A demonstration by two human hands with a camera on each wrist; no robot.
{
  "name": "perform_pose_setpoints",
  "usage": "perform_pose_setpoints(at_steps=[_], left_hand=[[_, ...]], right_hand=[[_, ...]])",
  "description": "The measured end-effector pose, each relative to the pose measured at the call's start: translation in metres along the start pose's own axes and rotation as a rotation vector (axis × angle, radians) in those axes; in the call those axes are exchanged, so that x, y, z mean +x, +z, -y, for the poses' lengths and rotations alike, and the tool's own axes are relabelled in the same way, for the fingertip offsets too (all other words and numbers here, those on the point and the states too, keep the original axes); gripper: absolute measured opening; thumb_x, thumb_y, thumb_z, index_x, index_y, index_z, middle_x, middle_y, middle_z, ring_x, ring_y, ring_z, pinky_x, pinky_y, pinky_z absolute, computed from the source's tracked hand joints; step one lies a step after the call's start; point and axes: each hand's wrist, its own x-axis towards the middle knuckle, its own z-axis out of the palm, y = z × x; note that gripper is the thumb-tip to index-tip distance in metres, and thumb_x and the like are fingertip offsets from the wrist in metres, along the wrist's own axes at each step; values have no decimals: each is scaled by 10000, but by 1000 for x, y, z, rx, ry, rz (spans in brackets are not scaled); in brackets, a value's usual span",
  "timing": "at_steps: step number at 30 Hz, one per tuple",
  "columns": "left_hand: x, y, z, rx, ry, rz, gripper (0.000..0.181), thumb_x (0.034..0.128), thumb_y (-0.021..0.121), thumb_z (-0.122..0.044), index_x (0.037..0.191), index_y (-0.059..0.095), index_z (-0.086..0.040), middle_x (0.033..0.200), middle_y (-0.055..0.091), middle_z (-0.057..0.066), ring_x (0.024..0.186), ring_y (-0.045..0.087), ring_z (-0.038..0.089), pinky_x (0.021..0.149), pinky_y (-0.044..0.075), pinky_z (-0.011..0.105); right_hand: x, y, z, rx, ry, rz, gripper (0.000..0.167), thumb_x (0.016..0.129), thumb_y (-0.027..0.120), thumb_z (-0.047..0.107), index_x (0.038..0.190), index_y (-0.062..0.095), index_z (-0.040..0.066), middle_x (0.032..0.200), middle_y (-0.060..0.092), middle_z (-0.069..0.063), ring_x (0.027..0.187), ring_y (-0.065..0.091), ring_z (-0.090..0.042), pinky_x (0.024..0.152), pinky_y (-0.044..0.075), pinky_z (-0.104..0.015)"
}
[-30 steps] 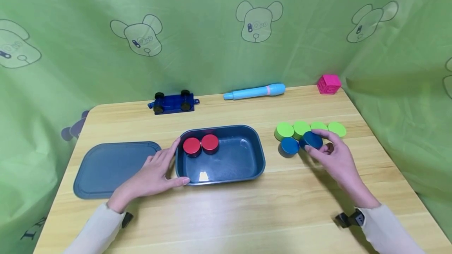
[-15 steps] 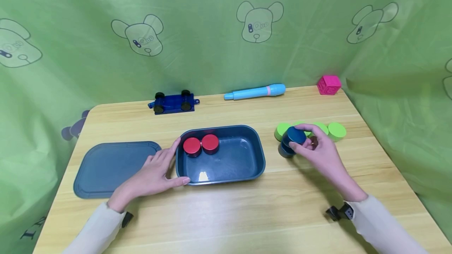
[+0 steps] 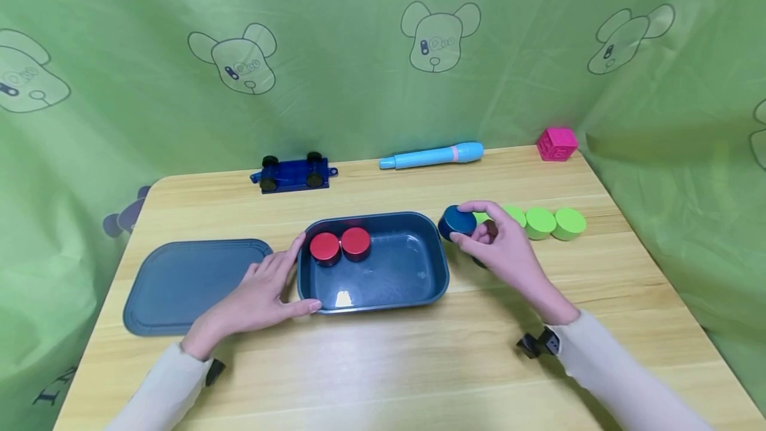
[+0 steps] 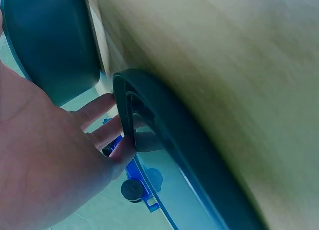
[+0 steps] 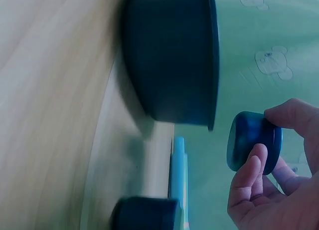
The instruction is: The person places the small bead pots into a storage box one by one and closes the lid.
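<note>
My right hand [image 3: 505, 251] pinches a dark blue cylinder block [image 3: 457, 222] between thumb and fingers, lifted above the table just right of the box. A second blue cylinder block [image 5: 147, 214] stands on the table in the right wrist view; in the head view my hand mostly hides it. The dark blue-grey open box [image 3: 389, 281] lies at the middle, with two red cylinder blocks [image 3: 341, 246] in its back left part. My left hand [image 3: 260, 301] rests against the box's left end, fingers spread and fairly straight, thumb at the front left corner.
Several green cylinder blocks [image 3: 540, 223] stand in a row at the right. The flat lid [image 3: 191, 285] lies left of the box. Along the back edge are a blue toy wagon chassis [image 3: 294, 175], a light blue pen-like stick [image 3: 431, 155] and a pink cube [image 3: 558, 144].
My right hand has lifted the blue cylinder block from beside the green row and carried it left, over the other blue one, toward the box. My left hand has stayed in place.
</note>
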Motion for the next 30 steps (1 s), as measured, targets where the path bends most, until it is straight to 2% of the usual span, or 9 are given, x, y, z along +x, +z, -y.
perform_pose_setpoints(at_steps=[8, 12, 18, 24, 30], left_hand=[[0, 0, 0, -2, -1, 2, 1212, 941, 701, -753, 1771, -54, -296, 1705, 366, 232, 1559, 288, 554, 1192, 182, 801], [-1, 1, 1, 0, -1, 3, 1213, 942, 702, -751, 1771, -55, -291, 1707, 362, 234, 1560, 290, 548, 1191, 189, 799], [-1, 1, 2, 4, -2, 1, 1212, 944, 700, -750, 1769, -63, -298, 1712, 355, 232, 1563, 290, 539, 1189, 196, 797], [0, 1, 1, 5, 1, 0, 1211, 945, 700, -748, 1768, -70, -303, 1710, 357, 230, 1563, 297, 527, 1185, 199, 800], [1, 1, 1, 16, 7, -7, 1214, 944, 699, -752, 1768, -70, -300, 1704, 369, 225, 1558, 311, 517, 1181, 212, 797]], right_hand=[[13, 23, 6, 29, -10, 49, 488, 943, 895, 200, 1377, 683, 131, 860, 656, -133, 773, 618, -251, 602, 470, -262], [17, 35, 11, -17, -12, 71, 468, 941, 899, 249, 1349, 686, 160, 820, 691, -97, 746, 656, -248, 611, 486, -295], [20, 59, 25, -121, -43, 87, 421, 926, 907, 230, 1276, 680, 168, 793, 707, -33, 701, 695, -197, 606, 543, -347], [25, 83, 36, -234, -1, 146, 420, 919, 907, 264, 1250, 684, 134, 894, 681, -34, 707, 664, -170, 640, 545, -356], [32, 102, 37, -345, 14, 189, 400, 921, 904, 263, 1192, 690, 62, 1065, 690, -95, 869, 603, -247, 727, 502, -378]])
